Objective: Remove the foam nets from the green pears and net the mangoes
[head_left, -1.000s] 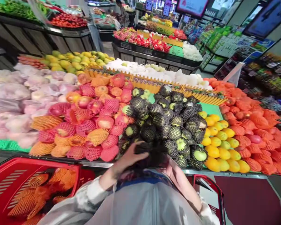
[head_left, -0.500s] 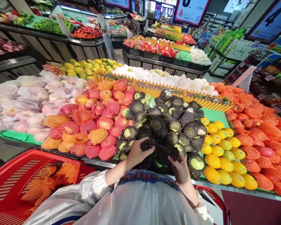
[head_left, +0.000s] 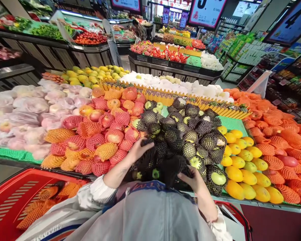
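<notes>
Left hand (head_left: 139, 150) curls, half closed, round a blurred black mesh sleeve (head_left: 147, 156); right hand (head_left: 195, 181) pinches a second sleeve (head_left: 178, 165), contents unclear. Beyond both, green apples (head_left: 196, 162) sit mostly netted; farther back, a few bare apples (head_left: 160, 105).

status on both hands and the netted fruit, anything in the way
Left hand at dark netting, grip unclear; right hand holding blurred black net. Black-netted fruit piled just beyond. Red basket off left, not between hands and fruit.

open: air above black-netted fruit (head_left: 174, 135) | blocked left: red-netted apples (head_left: 115, 136) | right: yellow fruit (head_left: 240, 174) | ahead: yellow fence (head_left: 161, 99)
</notes>
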